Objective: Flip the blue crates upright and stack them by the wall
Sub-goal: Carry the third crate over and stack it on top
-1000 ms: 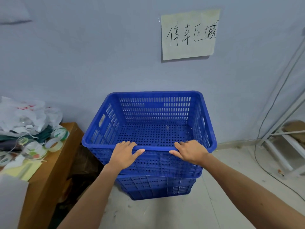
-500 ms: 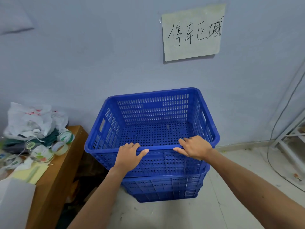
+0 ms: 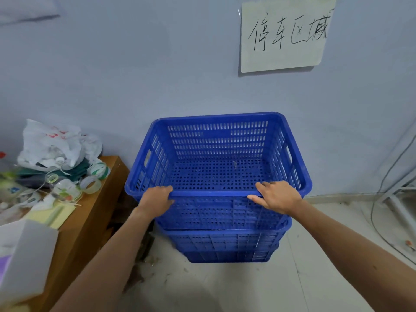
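Note:
An upright blue perforated crate [image 3: 216,158] sits nested on top of other blue crates [image 3: 227,246] stacked on the floor against the pale wall [image 3: 157,64]. Both of my hands grip its near rim. My left hand [image 3: 156,200] holds the rim toward the left corner, fingers curled over the edge. My right hand [image 3: 275,195] holds the rim toward the right, fingers inside and thumb outside. The top crate holds nothing.
A wooden table [image 3: 90,217] at left carries plastic bags [image 3: 54,143], tape rolls [image 3: 91,184] and papers; a white block [image 3: 20,260] lies at its near end. A handwritten paper sign [image 3: 283,34] hangs on the wall. Cables [image 3: 380,199] and a white metal frame [image 3: 403,199] stand at right.
The top crate has settled lower into the stack and nearer the wall. My hands stay on its near rim; the view has shifted so the stack sits lower and further right.

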`<action>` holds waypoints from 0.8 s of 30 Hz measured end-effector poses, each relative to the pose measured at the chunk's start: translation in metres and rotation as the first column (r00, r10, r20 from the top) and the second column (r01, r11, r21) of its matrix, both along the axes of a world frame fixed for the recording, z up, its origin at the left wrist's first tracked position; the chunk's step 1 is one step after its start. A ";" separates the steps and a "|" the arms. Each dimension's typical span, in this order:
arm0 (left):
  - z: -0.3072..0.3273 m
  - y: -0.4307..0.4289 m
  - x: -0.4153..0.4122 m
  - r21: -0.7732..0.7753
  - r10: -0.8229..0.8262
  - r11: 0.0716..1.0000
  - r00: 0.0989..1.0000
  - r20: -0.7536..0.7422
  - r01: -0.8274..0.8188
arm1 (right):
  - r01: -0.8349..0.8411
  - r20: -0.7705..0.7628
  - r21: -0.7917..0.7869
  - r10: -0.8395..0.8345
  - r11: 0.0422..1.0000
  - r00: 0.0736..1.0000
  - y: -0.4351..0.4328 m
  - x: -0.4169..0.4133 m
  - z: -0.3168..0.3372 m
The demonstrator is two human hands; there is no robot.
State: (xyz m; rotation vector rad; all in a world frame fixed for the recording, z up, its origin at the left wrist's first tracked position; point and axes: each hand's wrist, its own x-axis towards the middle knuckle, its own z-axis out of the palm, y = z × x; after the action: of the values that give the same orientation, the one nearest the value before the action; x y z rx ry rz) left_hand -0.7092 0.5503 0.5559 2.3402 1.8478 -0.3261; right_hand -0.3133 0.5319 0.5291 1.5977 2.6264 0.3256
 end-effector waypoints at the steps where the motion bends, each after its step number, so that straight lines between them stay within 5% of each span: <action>1: 0.004 -0.001 -0.007 0.013 0.021 1.000 0.999 -0.026 -0.021 | 0.012 0.001 -0.010 -0.012 1.000 1.000 -0.002 -0.002 0.002; 16: 0.004 -0.018 0.001 0.037 -0.078 0.996 0.980 -0.185 0.086 | 0.253 -0.068 -0.137 -0.264 0.958 0.962 -0.026 0.000 0.012; 24: 0.004 -0.010 -0.006 0.060 -0.096 0.992 0.969 -0.228 0.113 | 0.298 -0.039 -0.072 -0.302 0.952 0.953 -0.030 -0.013 0.009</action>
State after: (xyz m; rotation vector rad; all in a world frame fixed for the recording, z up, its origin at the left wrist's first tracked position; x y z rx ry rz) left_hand -0.7151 0.5406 0.5601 2.5491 1.8624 -0.5680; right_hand -0.3262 0.5015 0.5381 1.9687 2.3469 0.1829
